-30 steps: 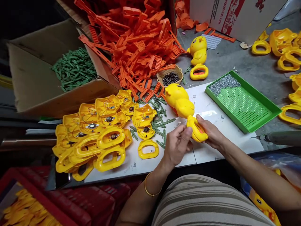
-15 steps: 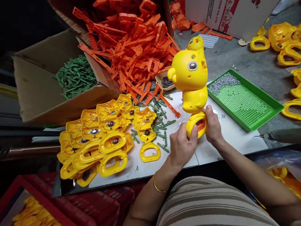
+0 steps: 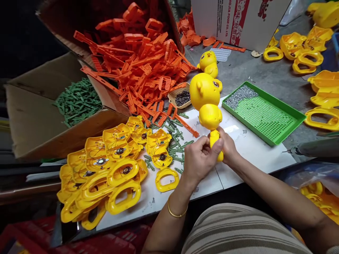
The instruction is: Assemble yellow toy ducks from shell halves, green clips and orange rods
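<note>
The left hand (image 3: 199, 157) and right hand (image 3: 227, 145) pinch the toy (image 3: 210, 115) by its handle (image 3: 214, 140), upright above the table (image 3: 255, 157). It looks like stiff, light, smooth plastic (probably hollow, perhaps top-heavy), so the handle seems the place to grip firmly.

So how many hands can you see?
2: the left hand and the right hand, both gripping the handle of the yellow animal toy. Some right-hand fingers are hidden.
</note>
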Motion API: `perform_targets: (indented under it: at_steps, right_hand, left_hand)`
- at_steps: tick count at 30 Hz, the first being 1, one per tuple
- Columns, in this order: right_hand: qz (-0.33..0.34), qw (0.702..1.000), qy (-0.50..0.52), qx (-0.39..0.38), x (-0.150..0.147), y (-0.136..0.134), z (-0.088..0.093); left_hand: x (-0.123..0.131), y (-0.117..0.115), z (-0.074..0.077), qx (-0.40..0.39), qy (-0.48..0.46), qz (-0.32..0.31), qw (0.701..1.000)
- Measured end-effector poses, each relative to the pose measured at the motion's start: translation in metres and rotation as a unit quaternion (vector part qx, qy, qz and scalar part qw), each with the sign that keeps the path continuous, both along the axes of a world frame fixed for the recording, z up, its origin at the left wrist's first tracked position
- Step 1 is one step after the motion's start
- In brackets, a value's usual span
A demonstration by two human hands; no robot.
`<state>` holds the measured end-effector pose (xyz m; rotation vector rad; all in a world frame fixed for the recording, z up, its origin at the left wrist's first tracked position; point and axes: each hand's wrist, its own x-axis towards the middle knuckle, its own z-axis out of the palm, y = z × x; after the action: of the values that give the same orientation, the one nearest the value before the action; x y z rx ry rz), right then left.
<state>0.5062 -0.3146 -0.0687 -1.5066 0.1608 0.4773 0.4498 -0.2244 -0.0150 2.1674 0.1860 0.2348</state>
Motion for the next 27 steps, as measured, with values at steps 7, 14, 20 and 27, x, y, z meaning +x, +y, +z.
perform_targets:
  at_steps: [7,14,20,27]
  right_hand:
    - [0.058,0.977,-0.203,-0.042,-0.003,-0.016,0.004]
    - [0.099,0.951,-0.277,-0.094,-0.004,-0.026,0.009]
    - [0.05,0.992,-0.029,0.11,-0.007,-0.024,0.006]
    - [0.062,0.936,0.197,0.286,-0.014,-0.021,0.033]
  left_hand:
    - [0.003,0.021,-0.01,-0.066,0.043,0.039,0.996]
    - [0.004,0.009,-0.025,-0.212,0.001,0.092,0.973]
    - [0.002,0.009,-0.009,-0.175,0.065,0.005,0.982]
    - [-0.026,0.005,0.006,-0.118,0.043,-0.017,0.992]
